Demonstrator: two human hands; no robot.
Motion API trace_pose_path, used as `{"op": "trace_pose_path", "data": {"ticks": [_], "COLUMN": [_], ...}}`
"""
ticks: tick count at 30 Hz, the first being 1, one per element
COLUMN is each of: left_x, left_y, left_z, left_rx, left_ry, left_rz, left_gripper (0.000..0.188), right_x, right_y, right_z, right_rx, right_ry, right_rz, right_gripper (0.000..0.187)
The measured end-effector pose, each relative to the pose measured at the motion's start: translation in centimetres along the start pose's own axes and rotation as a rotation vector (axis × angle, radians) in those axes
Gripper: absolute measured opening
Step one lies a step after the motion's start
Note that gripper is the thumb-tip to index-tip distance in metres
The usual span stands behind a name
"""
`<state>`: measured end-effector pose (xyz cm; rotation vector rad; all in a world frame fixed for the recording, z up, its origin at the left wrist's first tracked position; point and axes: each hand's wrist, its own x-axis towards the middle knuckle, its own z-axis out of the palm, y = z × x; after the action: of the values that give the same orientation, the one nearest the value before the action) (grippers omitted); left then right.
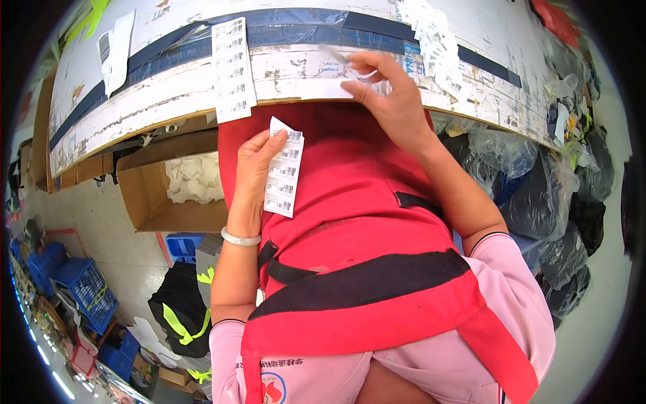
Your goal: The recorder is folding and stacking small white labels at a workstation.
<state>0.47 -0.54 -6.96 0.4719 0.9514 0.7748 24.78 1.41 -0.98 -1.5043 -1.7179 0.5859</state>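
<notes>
In my left hand [258, 158], a short strip of white barcode labels [281, 176] is pinched between thumb and fingers, hanging over my red apron [343, 155]. My right hand [390, 94] is raised over the near edge of the table, with its thumb and curled fingers apart. A small grey blur lies just beyond the index fingertip, and I cannot make out what it is. Between the hands, a longer strip of barcode labels [232, 71] lies on the worn white tabletop [175, 87], its lower end overhanging the edge.
Crumpled label strips [437, 50] lie at the table's right, and another white strip [119, 54] at its left. Below stands a cardboard box [148, 195] with white material inside. Clear and dark plastic bags [538, 195] crowd the right; blue crates [84, 286] stand at left.
</notes>
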Motion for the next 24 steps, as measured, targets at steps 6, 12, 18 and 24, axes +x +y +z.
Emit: {"op": "trace_pose_path", "data": {"ticks": [6,12,18,24], "left_x": [0.1,0.0,0.3,0.3], "left_y": [-0.1,0.0,-0.1,-0.2], "left_z": [-0.1,0.0,-0.1,-0.1], "left_rx": [-0.008,0.005,0.004,0.024], "left_ry": [-0.005,0.010,-0.010,0.006], "left_rz": [0.013,0.021,0.021,0.014], "left_gripper": [0.014,0.015,0.015,0.013], "right_x": [1.5,2.4,3.0,2.7], "right_y": [0.3,0.7,0.7,1.3], "right_z": [-0.2,-0.1,0.3,0.5], "right_rx": [0.419,0.423,0.412,0.433], "right_ry": [-0.244,-0.380,-0.398,-0.391], "right_rz": [0.408,0.486,0.555,0.567], "right_gripper": [0.017,0.016,0.016,0.017]}}
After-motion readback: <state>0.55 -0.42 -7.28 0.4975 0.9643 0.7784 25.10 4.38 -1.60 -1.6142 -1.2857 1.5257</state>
